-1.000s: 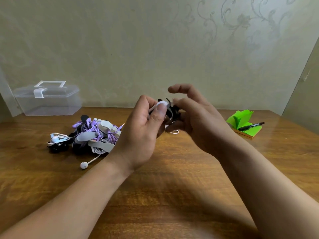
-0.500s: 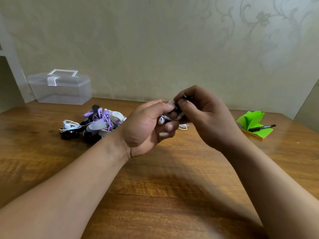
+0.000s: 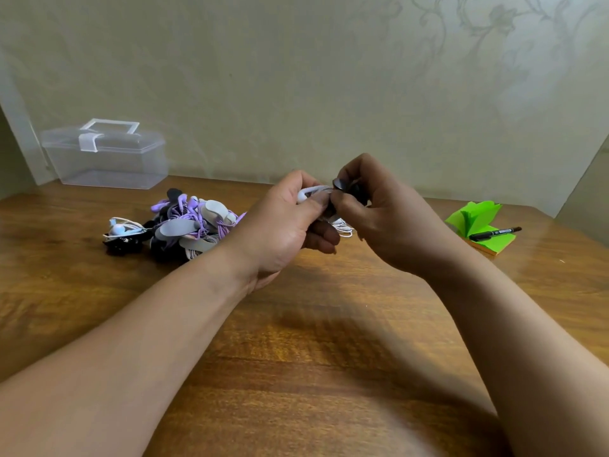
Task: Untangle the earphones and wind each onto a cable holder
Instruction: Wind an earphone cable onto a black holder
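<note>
My left hand [image 3: 280, 225] pinched the white earphones [image 3: 311, 191], thin cable loops dangling beneath; my right hand [image 3: 392, 222] gripped the glossy black cable holder [image 3: 341, 185] against them.

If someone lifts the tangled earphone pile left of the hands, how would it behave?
Probably floppy: the earphone pile is thin looped cords, so strands would dangle. Likely light. It may lift as one clump, since purple, white and black cords interlace.
</note>
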Motion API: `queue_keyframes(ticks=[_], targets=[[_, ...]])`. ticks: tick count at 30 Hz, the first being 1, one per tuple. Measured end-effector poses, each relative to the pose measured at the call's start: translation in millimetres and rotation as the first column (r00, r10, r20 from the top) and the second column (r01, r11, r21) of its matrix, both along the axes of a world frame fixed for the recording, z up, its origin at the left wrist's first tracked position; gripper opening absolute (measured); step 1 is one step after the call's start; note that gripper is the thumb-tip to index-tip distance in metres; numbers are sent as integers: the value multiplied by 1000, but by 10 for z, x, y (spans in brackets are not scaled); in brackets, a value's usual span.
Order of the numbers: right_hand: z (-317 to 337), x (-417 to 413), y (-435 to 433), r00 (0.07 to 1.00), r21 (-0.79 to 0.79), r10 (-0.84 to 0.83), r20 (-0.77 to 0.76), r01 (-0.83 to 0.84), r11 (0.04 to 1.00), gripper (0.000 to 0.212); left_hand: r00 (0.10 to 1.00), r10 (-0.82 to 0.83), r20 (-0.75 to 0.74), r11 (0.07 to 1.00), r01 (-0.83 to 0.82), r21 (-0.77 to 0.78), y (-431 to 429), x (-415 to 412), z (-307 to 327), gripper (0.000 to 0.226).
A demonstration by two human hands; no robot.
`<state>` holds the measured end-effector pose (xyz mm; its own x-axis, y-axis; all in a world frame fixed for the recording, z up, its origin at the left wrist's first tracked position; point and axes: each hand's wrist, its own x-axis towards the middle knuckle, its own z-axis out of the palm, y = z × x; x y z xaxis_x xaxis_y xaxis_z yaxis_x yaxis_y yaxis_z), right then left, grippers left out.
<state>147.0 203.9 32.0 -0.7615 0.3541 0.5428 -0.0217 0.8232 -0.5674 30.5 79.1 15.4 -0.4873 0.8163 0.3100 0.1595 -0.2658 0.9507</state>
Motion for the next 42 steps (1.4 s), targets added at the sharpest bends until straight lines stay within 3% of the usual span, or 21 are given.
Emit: queue_keyframes(ticks=[6,15,19,24,28,35,39,42], targets=[[-66,-49,-70,997,130,-55,-48,61,990,13,993,97,-74,995,-96,15,44,65,-36,16],[-158,-152,-37,986,345,-102,-131,142,928,17,984,155,86,987,-157,17,44,33,-40,21],[-165,-187,-22,969,265,-131,-212,186,946,18,964,63,257,996,-76,41,56,58,-19,30],[-197,-195,-30,962,212,-163,-221,210,954,17,971,124,205,991,-133,29,75,24,-56,34],[-181,-168,-65,964,80,-156,-217,176,981,20,956,83,280,993,-105,61,59,-15,-24,26],[-122,-135,-67,981,-148,-153,-121,134,980,15,997,57,53,998,-59,30,54,-21,-69,19],[-82,-111,-77,982,-233,-116,-150,79,969,15,996,1,84,997,-7,71,33,-37,-42,18],[-79,-105,-110,979,-235,-133,-157,93,968,17,999,31,14,998,-32,56,43,-36,-56,14]])
